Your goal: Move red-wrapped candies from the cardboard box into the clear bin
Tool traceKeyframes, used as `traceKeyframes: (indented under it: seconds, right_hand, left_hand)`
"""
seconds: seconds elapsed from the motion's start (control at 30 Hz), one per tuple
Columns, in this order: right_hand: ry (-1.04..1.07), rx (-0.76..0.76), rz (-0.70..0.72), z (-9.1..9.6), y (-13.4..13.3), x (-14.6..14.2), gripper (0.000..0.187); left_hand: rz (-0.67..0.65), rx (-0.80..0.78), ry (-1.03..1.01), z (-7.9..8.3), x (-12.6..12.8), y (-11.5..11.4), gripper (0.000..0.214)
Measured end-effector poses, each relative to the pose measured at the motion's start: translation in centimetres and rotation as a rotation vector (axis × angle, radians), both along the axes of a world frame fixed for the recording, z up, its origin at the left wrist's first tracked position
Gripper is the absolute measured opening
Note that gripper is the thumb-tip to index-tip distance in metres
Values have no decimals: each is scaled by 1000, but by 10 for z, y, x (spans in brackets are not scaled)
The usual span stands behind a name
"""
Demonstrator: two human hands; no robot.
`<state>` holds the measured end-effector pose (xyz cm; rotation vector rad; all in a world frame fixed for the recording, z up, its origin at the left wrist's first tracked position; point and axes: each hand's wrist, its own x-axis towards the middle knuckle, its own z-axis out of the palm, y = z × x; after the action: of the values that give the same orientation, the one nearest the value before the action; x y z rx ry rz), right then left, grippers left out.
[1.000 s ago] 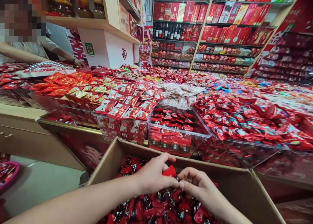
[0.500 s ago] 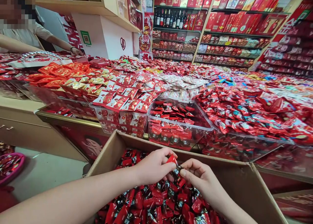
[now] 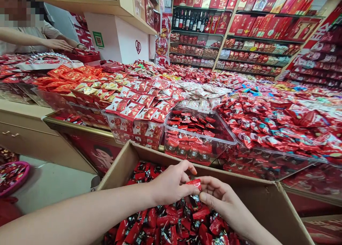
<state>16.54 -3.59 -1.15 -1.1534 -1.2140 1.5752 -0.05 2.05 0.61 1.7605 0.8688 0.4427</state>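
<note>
Low over an open cardboard box (image 3: 253, 195), my two hands meet around one small wrapped candy (image 3: 196, 183), red with a dark middle. My left hand (image 3: 171, 183) has its thumb against the wrapper, with the index finger lifted away above it. From the other side, my right hand (image 3: 219, 193) has its thumb and fingers curled at the right end of the same candy. Parts of the candy are covered by my fingers. Beneath both hands, a heap of similar red and black wrapped candies (image 3: 162, 222) fills the box.
Beyond the box stands a clear bin (image 3: 224, 141) holding upright rows of red and black candies. Red-and-white packets (image 3: 132, 111) fill the bin to its left; red packets (image 3: 267, 127) heap up at right. A co-worker's hand (image 3: 57, 45) reaches over a red container at far left.
The candy has turned between my hands, and my left index finger has lifted off it. The co-worker's arms have moved, and a red container now shows by them. The view has shifted slightly left.
</note>
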Motion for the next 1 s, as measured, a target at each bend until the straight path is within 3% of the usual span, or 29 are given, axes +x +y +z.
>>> traceKeyframes:
  seconds: [0.1,0.23,0.43,0.57,0.67,0.8,0.9,1.0]
  right_hand:
    - [-62,-21,-30,0,1,2,18]
    - [-60,-8,-127,1,2,8,18]
    - [-108,-22,-192,1,3,10,22]
    - [-203,28,-170,4,0,7,22]
    - [-341,148,-269,24,-8,9,20]
    - [-497,385,-501,78,4,15,22]
    - [-692,584,-403,113,47,13,20]
    - [-829,570,-187,125,100,1,16]
  left_hand:
    - [-65,-34,-19,2,-1,-1,37]
    - [-113,-155,-109,0,0,-1,68]
    - [-107,-208,-104,-4,2,0,58]
    - [-112,-103,-23,-4,0,2,63]
    - [-197,-2,140,-4,-5,3,58]
    - [-394,163,328,-2,-10,2,36]
    - [-540,209,373,-1,-10,-1,38]
    - [-585,230,404,-3,-11,-2,41]
